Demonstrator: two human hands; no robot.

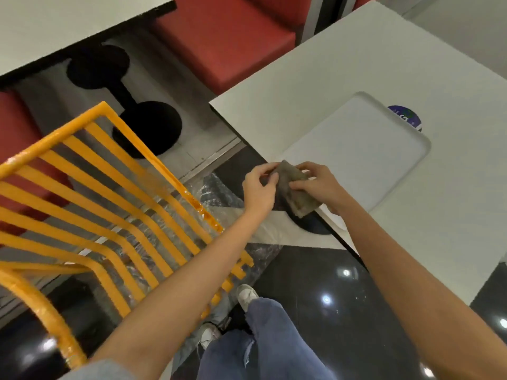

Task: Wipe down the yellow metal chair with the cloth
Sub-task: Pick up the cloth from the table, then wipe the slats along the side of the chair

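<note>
A grey-brown folded cloth is held over the edge of the white table. My left hand pinches its left edge and my right hand grips its right side, fingers curled over the top. The yellow metal chair, with slatted seat and back, stands at the left, below and to the left of my hands. My left forearm passes over the front ends of its slats. Neither hand touches the chair.
A white table at the right carries a white tray and a round blue sticker. Red cushioned seats lie beyond, another table at top left, black round table bases on the floor, my legs below.
</note>
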